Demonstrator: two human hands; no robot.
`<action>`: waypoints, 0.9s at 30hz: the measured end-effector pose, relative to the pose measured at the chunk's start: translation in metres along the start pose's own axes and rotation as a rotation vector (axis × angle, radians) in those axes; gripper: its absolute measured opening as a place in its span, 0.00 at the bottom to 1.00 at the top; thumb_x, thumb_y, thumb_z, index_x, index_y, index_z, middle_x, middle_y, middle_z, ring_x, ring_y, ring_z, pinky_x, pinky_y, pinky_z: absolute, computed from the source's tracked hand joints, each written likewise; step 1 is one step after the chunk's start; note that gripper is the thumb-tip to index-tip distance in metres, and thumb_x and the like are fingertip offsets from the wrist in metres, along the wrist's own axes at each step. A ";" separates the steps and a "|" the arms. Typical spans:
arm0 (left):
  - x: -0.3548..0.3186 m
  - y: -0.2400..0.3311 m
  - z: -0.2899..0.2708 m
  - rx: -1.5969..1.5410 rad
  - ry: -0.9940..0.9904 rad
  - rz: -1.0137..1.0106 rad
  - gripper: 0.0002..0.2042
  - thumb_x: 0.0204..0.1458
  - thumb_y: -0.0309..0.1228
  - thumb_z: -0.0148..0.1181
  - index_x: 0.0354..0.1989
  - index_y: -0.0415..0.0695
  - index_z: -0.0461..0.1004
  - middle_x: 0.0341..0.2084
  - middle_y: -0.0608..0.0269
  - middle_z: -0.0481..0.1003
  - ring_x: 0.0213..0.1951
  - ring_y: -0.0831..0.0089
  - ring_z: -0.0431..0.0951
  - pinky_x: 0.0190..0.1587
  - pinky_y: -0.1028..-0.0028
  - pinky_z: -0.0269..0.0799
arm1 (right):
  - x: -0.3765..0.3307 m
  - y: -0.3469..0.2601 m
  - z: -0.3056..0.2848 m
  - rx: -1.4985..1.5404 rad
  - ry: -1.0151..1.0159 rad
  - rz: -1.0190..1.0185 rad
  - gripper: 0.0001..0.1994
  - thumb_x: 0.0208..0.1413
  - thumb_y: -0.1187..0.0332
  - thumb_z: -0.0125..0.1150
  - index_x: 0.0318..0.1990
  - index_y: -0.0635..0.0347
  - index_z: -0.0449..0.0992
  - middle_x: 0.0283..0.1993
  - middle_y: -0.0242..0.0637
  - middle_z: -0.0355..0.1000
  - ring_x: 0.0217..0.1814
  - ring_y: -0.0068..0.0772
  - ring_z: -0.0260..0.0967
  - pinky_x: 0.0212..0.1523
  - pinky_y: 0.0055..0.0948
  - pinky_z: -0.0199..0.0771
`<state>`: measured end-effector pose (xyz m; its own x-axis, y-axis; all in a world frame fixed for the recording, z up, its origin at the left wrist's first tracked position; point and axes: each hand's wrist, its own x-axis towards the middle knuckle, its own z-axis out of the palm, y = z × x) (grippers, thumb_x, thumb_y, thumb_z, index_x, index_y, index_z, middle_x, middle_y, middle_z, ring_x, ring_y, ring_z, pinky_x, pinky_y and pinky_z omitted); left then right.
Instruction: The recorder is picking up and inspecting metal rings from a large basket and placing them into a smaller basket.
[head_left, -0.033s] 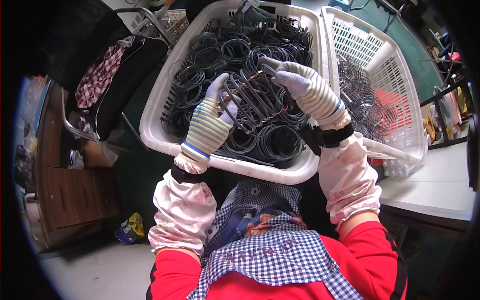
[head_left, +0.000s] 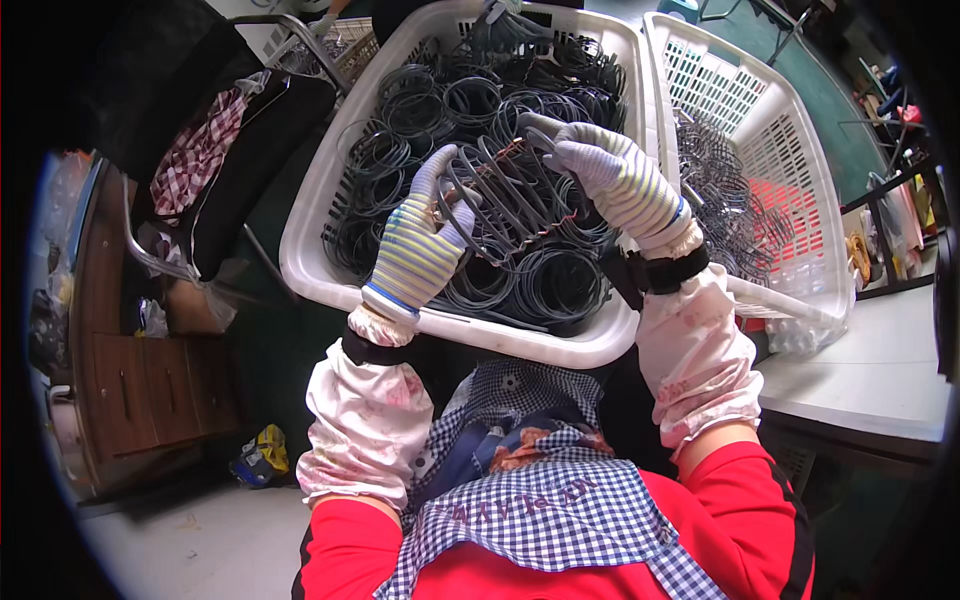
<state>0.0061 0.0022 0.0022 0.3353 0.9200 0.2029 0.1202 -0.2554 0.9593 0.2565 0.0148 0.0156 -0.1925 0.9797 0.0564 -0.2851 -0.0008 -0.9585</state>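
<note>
In front of me is a large white plastic basket (head_left: 480, 335) heaped with dark grey wire coils (head_left: 560, 285). Above that heap, a bundle of grey wire loops (head_left: 520, 205) with coppery bits along it spans the gap between my hands. My left hand (head_left: 415, 240), in a striped knit glove, is closed on the bundle's left end, thumb and fingers around it. At the upper right end, my gloved right hand (head_left: 615, 180) has its fingers bent together and pressed on the loops. Its fingertips are partly hidden by the glove's own bulk.
A second white basket (head_left: 805, 190) on the right holds thinner wire coils (head_left: 725, 190). To the left stands a black chair (head_left: 265, 150) with a checked cloth (head_left: 200, 155) on it, above a brown drawer cabinet (head_left: 140, 390). A white tabletop (head_left: 870, 385) lies at right.
The wire bundle has shifted very slightly between my hands. Both hands keep nearly the same place and grip.
</note>
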 end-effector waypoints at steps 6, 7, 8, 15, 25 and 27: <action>-0.001 -0.002 -0.002 0.025 0.004 -0.008 0.28 0.62 0.23 0.57 0.70 0.48 0.59 0.39 0.68 0.75 0.38 0.86 0.73 0.40 0.83 0.74 | -0.003 0.001 0.013 0.156 0.061 0.047 0.13 0.59 0.63 0.67 0.48 0.58 0.80 0.38 0.23 0.77 0.38 0.14 0.71 0.41 0.15 0.69; -0.002 -0.002 -0.001 0.034 0.012 -0.014 0.28 0.62 0.23 0.57 0.70 0.48 0.59 0.38 0.68 0.75 0.38 0.86 0.73 0.40 0.83 0.74 | -0.003 0.002 0.016 0.157 0.062 0.047 0.13 0.59 0.63 0.67 0.48 0.58 0.80 0.38 0.23 0.77 0.38 0.14 0.71 0.41 0.15 0.69; -0.002 -0.002 0.000 0.034 0.011 -0.015 0.28 0.62 0.23 0.57 0.70 0.48 0.59 0.38 0.68 0.75 0.38 0.86 0.73 0.40 0.83 0.74 | -0.003 0.004 0.018 0.199 0.067 0.047 0.13 0.59 0.62 0.68 0.47 0.57 0.80 0.38 0.23 0.77 0.38 0.14 0.71 0.40 0.15 0.69; -0.002 0.004 0.002 0.098 0.001 -0.001 0.28 0.62 0.24 0.57 0.71 0.49 0.59 0.38 0.68 0.76 0.38 0.85 0.73 0.41 0.82 0.74 | -0.001 0.006 0.019 0.166 0.060 -0.006 0.12 0.61 0.62 0.66 0.47 0.57 0.80 0.39 0.25 0.77 0.41 0.15 0.72 0.44 0.15 0.71; -0.002 0.008 0.004 0.132 0.005 0.027 0.27 0.61 0.24 0.58 0.69 0.49 0.61 0.37 0.67 0.76 0.39 0.84 0.74 0.43 0.80 0.74 | -0.018 -0.020 0.030 -0.035 0.042 0.005 0.20 0.59 0.60 0.68 0.56 0.61 0.78 0.48 0.29 0.77 0.50 0.17 0.72 0.56 0.20 0.70; -0.002 0.013 0.005 0.138 0.001 0.033 0.27 0.61 0.24 0.58 0.69 0.49 0.61 0.37 0.67 0.76 0.39 0.84 0.74 0.43 0.80 0.75 | -0.018 -0.020 0.030 -0.010 0.042 0.040 0.21 0.58 0.58 0.69 0.54 0.61 0.79 0.48 0.29 0.78 0.50 0.17 0.72 0.55 0.20 0.70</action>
<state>0.0117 -0.0045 0.0127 0.3400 0.9109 0.2338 0.2364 -0.3234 0.9162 0.2372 -0.0094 0.0425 -0.1644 0.9864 0.0063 -0.2680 -0.0385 -0.9627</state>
